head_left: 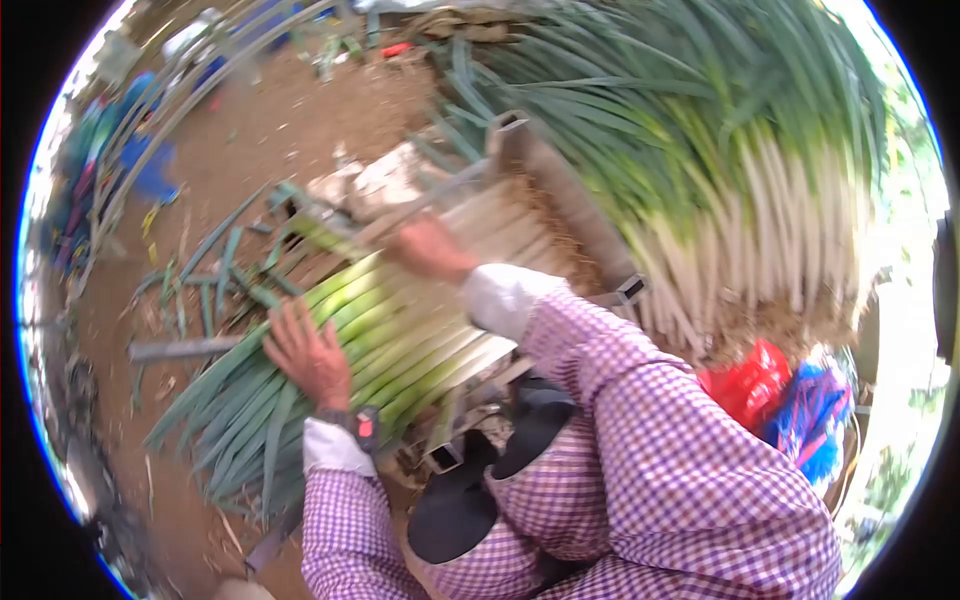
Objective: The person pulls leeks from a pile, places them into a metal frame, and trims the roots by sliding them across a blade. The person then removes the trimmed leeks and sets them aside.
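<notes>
A row of leeks point(375, 330) lies side by side in a metal frame point(575, 190), roots at its right end and green leaves hanging over at the left. Spread flat across the leaves is my left hand point(310, 352), fingers apart, pressing on the green part. My right hand point(430, 248) is over the far edge of the leek row, near the pale stems. Motion blurs its fingers, so whether it grips anything is hidden from me.
A large heap of leeks point(760, 200) lies at the right, leaves pointing away. Red plastic point(750, 385) and blue plastic point(815, 420) sit beside my right sleeve. Cut leaf pieces point(225, 260) litter the soil at left. Curved pale tubes point(150, 100) stand at the upper left.
</notes>
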The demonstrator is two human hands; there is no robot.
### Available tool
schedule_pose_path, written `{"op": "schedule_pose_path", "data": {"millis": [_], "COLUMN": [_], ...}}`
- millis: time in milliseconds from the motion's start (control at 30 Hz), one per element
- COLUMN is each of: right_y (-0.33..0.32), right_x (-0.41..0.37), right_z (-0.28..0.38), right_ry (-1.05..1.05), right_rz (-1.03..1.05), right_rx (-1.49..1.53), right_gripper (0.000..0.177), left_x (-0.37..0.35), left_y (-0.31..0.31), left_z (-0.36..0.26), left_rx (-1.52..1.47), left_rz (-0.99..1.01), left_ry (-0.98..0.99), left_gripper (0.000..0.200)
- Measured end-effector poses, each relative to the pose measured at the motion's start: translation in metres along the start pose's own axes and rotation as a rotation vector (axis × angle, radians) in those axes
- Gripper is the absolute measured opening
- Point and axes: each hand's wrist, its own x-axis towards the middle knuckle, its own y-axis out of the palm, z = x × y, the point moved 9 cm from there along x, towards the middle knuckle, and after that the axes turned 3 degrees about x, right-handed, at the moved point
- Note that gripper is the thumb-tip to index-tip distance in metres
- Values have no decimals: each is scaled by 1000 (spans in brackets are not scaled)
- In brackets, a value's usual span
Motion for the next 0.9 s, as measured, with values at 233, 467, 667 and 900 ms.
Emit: {"op": "schedule_pose_path", "data": {"millis": [233, 467, 667, 900], "right_y": [-10, -88, -224, -309], "right_x": [-26, -66, -184, -395], "right_z": [20, 48, 55, -28], "right_ry": [-120, 128, 188, 644], "right_rz": [-133, 35, -169, -537], "right_rx": [-199, 170, 365, 627], "right_gripper": [57, 57, 38, 29], "left_x": [-3, -3, -3, 12], "left_y": [31, 32, 29, 35], "left_z": [2, 3, 4, 22], "left_rx": [-35, -56, -42, -229], "left_rz": [180, 199, 244, 515], "left_ry": [7, -5, 0, -48], "left_gripper": [50, 48, 50, 57]}}
